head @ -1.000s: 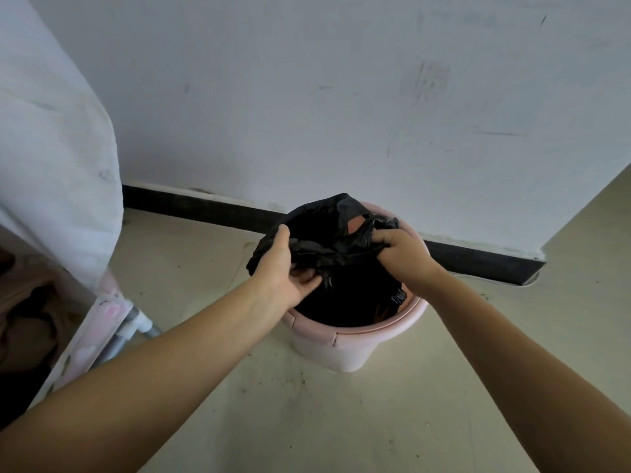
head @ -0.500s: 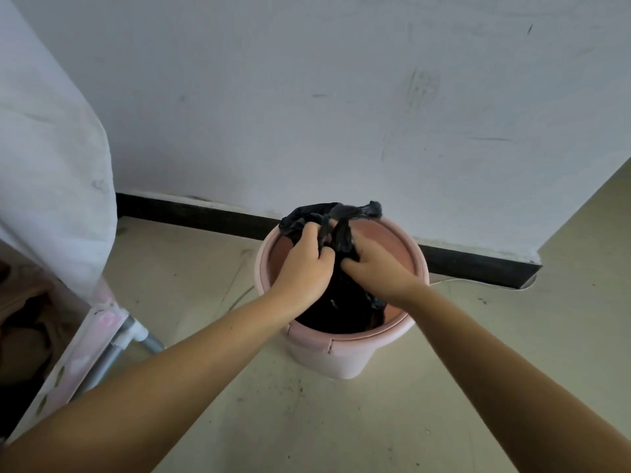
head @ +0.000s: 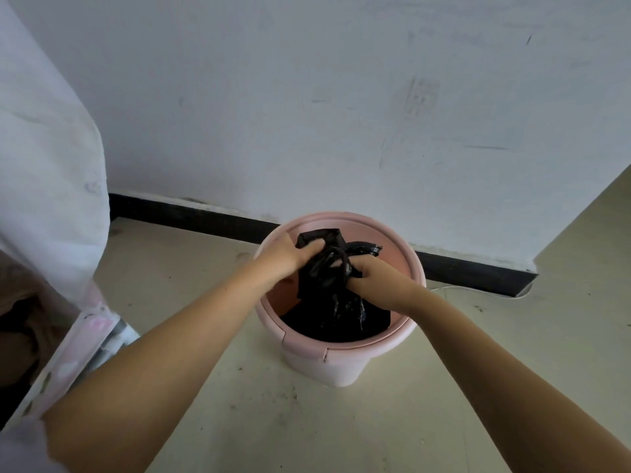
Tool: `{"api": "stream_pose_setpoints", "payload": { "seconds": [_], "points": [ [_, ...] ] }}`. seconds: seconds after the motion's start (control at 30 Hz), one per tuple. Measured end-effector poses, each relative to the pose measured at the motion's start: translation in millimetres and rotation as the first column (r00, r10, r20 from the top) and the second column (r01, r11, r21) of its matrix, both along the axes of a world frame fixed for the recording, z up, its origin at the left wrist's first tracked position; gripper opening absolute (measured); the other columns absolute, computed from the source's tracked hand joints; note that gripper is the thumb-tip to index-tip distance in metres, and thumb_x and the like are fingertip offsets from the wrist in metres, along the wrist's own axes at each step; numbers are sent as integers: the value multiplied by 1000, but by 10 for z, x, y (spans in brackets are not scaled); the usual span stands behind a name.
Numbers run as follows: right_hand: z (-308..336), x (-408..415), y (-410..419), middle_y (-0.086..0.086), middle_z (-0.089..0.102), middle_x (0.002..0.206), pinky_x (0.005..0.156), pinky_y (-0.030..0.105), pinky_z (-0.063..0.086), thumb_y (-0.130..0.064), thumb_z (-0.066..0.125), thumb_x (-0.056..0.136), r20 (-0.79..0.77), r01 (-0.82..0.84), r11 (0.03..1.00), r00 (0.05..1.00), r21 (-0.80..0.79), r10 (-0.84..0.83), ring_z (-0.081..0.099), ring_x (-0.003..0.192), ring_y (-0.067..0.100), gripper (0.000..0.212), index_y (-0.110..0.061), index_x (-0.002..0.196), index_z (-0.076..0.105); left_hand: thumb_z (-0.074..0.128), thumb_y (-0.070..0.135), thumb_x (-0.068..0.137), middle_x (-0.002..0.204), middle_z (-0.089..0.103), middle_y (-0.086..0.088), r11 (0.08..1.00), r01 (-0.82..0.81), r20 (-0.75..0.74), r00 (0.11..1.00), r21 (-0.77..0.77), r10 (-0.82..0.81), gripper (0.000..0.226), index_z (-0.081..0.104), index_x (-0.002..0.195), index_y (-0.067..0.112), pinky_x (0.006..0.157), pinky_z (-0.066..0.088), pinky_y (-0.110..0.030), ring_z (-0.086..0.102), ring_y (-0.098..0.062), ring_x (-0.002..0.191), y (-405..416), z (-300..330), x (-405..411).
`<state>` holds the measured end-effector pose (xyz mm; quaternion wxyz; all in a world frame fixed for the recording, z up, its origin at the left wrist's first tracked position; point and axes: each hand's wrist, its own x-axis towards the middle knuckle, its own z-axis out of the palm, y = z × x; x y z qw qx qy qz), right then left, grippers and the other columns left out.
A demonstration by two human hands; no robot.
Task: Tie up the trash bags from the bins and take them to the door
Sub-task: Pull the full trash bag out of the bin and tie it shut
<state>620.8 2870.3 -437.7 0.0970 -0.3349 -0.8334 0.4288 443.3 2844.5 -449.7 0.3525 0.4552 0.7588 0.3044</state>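
The black trash bag sits inside the pink bin, its mouth gathered into a twisted neck that rises to about the bin's rim. The left hand grips one strand of the gathered plastic over the bin's left side, fingers curled round it. The right hand clutches the other strand just beside it, over the bin's right half. Two bag ends poke out beyond the knuckles. The bin stands on the pale floor near the black skirting board; a white cloth hangs well to the bin's left.
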Motion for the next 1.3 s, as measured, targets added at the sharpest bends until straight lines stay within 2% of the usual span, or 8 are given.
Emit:
{"api": "stream_pose_setpoints", "payload": {
  "seconds": [0.17, 0.37, 0.5, 0.7, 0.8, 0.9, 1.17, 1.3],
  "points": [
    [72, 88, 10, -5, 66, 93, 79, 5, 46, 4, 49, 90, -2, -54, 997, 999, -60, 54, 61, 84, -2, 26, -10, 100, 68, 53, -6, 82, 94, 66, -18, 996, -90, 434, 897, -12, 86, 24, 68, 95, 7, 69, 52, -32, 64, -27, 79, 51, -305, 128],
    [53, 106, 129, -10, 44, 119, 73, -7, 30, -6, 62, 82, 1, 159, 983, 987, 88, -160, 43, 116, 6, 76, -14, 146, 23, 54, 9, 88, 76, 69, 5, 977, 125, 73, 988, 173, -139, 26, 70, 74, 22, 71, 44, -28, 62, -15, 80, -47, -18, 291],
    [-118, -26, 98, -4, 58, 104, 77, 5, 43, -4, 54, 87, 169, -55, 996, 985, 74, 42, 55, 99, 11, 40, -13, 126, 51, 47, 6, 92, 94, 67, 11, 938, 323, -47, 946, 127, -320, 31, 71, 99, 24, 85, 47, -22, 61, -9, 97, -141, 101, 361],
    [-44, 23, 199, 10, 62, 104, 76, 28, 49, -8, 46, 93, 220, 162, 954, 950, 250, -220, 60, 101, 27, 24, -8, 115, 57, 57, 11, 83, 136, 49, -12, 970, -82, -407, 897, 227, 171, 58, 41, 139, 13, 104, 39, -40, 45, -30, 128, -137, -79, -284],
    [197, -45, 233, 12, 68, 107, 89, 40, 51, -11, 55, 87, -171, 422, 907, 894, 8, -415, 63, 102, 30, 22, -12, 107, 64, 61, 13, 84, 136, 50, -19, 931, -335, 34, 939, -146, 343, 64, 34, 142, 8, 91, 50, -41, 56, -34, 114, -245, -369, -418],
    [521, -88, 264, 14, 67, 105, 98, 51, 48, 1, 52, 87, -437, 414, 898, 786, -152, -437, 62, 102, 30, 22, -11, 99, 67, 60, 5, 85, 106, 67, -21, 876, -412, 512, 711, -252, 482, 31, 59, 116, 1, 66, 55, -34, 66, -29, 83, -298, -505, -388],
    [1178, 105, 244, -2, 65, 73, 73, 33, 54, 7, 49, 85, -662, 439, 850, 549, -292, -511, 61, 74, 15, 26, -15, 80, 62, 59, 5, 74, 113, 66, -21, 795, -586, 731, 472, -157, 493, 40, 61, 114, 0, 92, 53, -48, 65, -36, 99, -112, -647, -233],
    [1532, 470, 270, 1, 57, 72, 72, 34, 51, 7, 48, 84, -756, 488, 814, 390, -314, -525, 55, 76, 21, 22, -11, 78, 58, 53, 1, 83, 118, 62, -9, 599, -785, 696, 339, -161, 632, 46, 53, 129, 7, 95, 51, -41, 62, -31, 103, -41, -655, -129]
  ]
}}
